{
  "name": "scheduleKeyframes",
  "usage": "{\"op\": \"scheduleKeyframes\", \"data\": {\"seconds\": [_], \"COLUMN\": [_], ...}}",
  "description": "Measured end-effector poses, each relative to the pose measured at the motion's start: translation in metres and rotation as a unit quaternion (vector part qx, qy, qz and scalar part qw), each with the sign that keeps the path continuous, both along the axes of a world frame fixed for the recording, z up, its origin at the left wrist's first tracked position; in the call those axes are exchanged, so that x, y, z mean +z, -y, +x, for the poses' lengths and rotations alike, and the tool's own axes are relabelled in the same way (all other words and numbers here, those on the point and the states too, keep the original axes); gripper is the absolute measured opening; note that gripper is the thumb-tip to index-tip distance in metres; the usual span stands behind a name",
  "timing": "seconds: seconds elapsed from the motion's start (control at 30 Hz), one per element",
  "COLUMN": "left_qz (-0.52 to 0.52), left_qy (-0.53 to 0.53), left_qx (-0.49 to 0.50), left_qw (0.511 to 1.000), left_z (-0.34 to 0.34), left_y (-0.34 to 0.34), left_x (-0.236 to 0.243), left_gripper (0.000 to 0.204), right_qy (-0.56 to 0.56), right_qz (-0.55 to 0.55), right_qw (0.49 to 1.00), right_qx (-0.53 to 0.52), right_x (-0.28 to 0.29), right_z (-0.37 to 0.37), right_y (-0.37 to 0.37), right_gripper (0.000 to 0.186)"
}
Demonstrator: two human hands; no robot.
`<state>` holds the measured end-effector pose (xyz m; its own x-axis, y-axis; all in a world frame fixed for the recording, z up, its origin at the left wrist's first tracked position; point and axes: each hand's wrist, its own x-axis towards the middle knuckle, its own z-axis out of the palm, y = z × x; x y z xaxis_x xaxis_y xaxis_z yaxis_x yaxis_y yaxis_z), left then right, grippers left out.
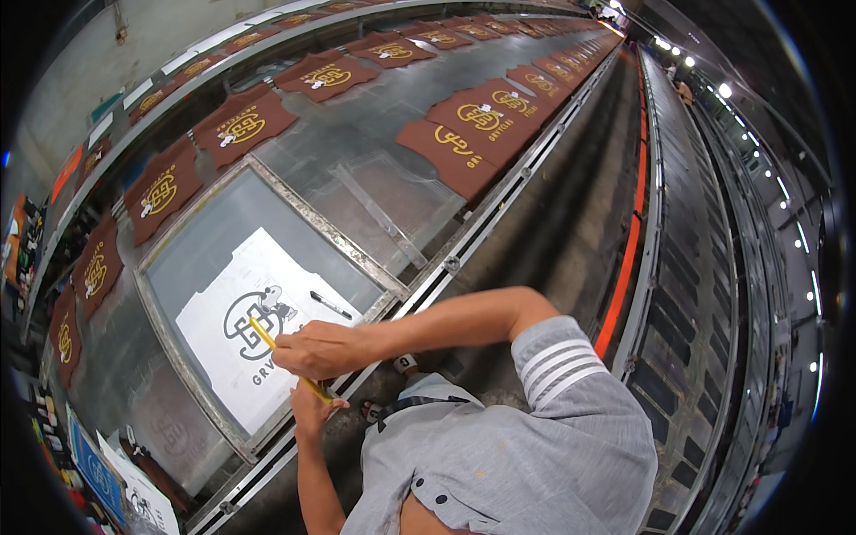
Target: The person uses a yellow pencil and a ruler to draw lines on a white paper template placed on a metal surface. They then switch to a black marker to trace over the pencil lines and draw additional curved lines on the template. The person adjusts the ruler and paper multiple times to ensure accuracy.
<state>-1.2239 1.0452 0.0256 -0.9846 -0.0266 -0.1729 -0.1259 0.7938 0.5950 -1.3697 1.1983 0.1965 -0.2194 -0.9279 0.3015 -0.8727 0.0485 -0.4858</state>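
Observation:
A white paper sheet (pixel 234 276) with a dark printed emblem lies on a metal-framed printing screen (pixel 299 207). Over the sheet, my right hand (pixel 321 349) is closed around a narrow yellow strip (pixel 264 333), whose far end rests across the emblem. Below it, by the frame's near edge, my left hand (pixel 312 410) grips the strip's other end with its thumb sticking out. Whether the strip is a measuring tape or a stick, I cannot tell. A black marker pen (pixel 331 304) lies on the paper beyond my right hand.
Brown fabric pieces (pixel 239 129) with yellow prints lie in rows along the long table. Beyond the screen, a clear plastic bar (pixel 379 214) rests on another framed panel. A metal rail (pixel 473 234) edges the table, and an aisle runs to my right. Printed sheets (pixel 143 499) stand at lower left.

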Motion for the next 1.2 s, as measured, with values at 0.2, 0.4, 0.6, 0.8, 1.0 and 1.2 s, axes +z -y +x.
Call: {"op": "scheduleKeyframes", "data": {"seconds": [0.2, 0.4, 0.6, 0.8, 1.0, 1.2], "left_qz": [0.075, 0.060, 0.070, 0.011, 0.051, 0.032], "left_qy": [-0.142, -0.141, -0.076, -0.077, -0.051, -0.009], "left_qx": [0.030, 0.013, 0.066, 0.058, 0.038, 0.061], "left_qw": [0.987, 0.988, 0.992, 0.995, 0.997, 0.998], "left_z": [0.006, 0.010, 0.021, 0.022, 0.010, 0.006], "left_y": [0.013, 0.019, 0.003, -0.002, -0.002, -0.008], "left_x": [-0.054, -0.051, -0.055, -0.050, -0.048, -0.031], "left_gripper": [0.114, 0.093, 0.085, 0.083, 0.083, 0.084], "right_qy": [-0.259, -0.297, -0.212, 0.564, 0.918, 0.743], "right_qz": [0.009, 0.137, 0.155, 0.254, -0.085, -0.044], "right_qw": [0.943, 0.941, 0.949, 0.762, 0.347, 0.639], "right_qx": [0.209, 0.089, 0.174, -0.192, -0.172, -0.194], "right_x": [0.026, 0.044, 0.042, 0.046, 0.021, -0.001], "right_z": [-0.045, -0.029, -0.022, -0.021, 0.038, 0.037], "right_y": [0.020, 0.027, 0.033, 0.021, 0.024, 0.020], "right_gripper": [0.020, 0.009, 0.012, 0.027, 0.024, 0.023]}}
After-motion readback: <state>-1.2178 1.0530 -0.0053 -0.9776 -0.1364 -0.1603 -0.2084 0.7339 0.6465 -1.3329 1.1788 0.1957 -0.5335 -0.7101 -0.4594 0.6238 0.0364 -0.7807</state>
